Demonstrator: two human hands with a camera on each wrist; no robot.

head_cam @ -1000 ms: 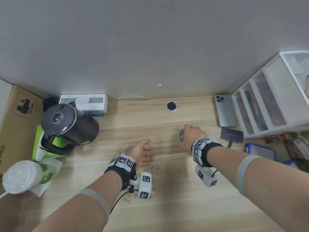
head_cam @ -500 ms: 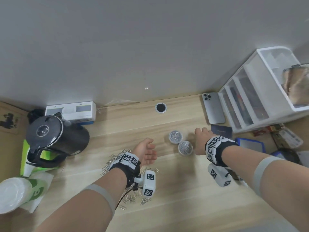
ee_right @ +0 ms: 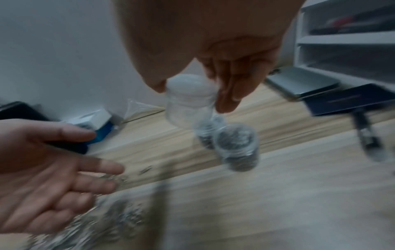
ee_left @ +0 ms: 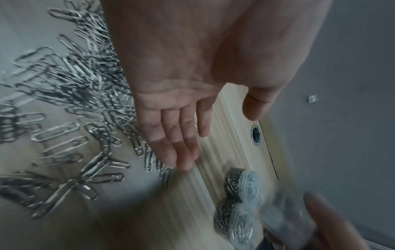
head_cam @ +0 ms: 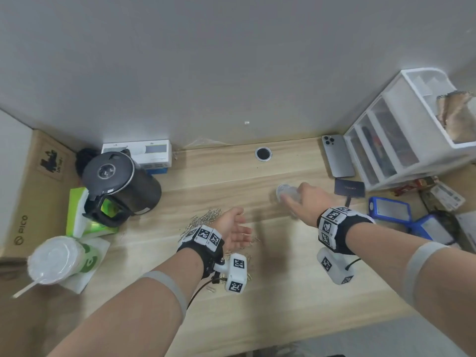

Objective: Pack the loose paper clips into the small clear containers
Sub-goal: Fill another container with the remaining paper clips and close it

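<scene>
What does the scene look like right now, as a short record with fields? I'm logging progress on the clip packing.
left hand: open, palm up, beside the loose paper clips
right hand: holds an empty clear container above the desk
filled containers: two, standing side by side on the desk
loose clips: many still scattered on the desk

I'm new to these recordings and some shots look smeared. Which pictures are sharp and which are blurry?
Head view: mostly sharp, edges bent by the wide lens. Left wrist view: the paper clips are crisp, the right hand smeared. Right wrist view: blurred all over, streaking the clear container it holds.
</scene>
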